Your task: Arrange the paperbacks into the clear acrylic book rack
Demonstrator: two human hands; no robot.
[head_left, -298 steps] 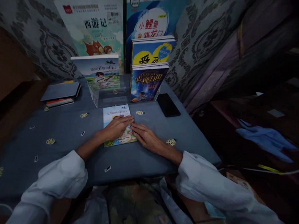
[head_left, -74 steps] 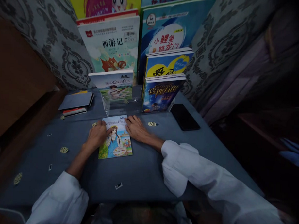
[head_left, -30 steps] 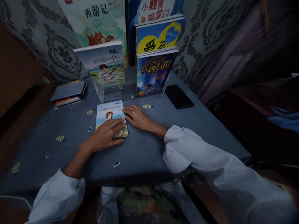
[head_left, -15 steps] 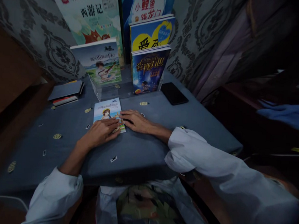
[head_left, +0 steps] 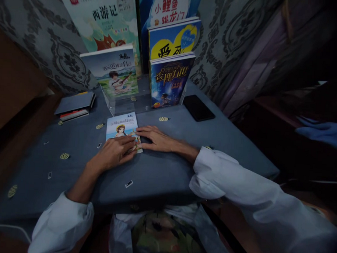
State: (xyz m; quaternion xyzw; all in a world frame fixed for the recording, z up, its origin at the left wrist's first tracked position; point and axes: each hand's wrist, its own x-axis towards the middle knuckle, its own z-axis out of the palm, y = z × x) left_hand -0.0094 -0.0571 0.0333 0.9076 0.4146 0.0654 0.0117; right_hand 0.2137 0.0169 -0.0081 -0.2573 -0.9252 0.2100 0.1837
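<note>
A small book (head_left: 116, 124) with a light blue cover and a drawn girl in a yellow hat lies flat on the dark table. My left hand (head_left: 116, 151) rests over its lower left part, fingers stretched towards the right and hiding some of the cover. From the right, my right hand (head_left: 155, 138) touches the book's right edge with its fingertips, thumb apart from the fingers. Neither hand is closed round anything.
Behind stand upright books, among them a landscape cover (head_left: 119, 75) and a dark blue one (head_left: 170, 82) in clear holders. A black phone (head_left: 199, 108) lies right; stacked books (head_left: 75, 104) lie left on the tablecloth (head_left: 161, 170).
The view has shifted slightly, and the standing books and phone appear a little further right. Both hands stay on the book with almost the same pose.
</note>
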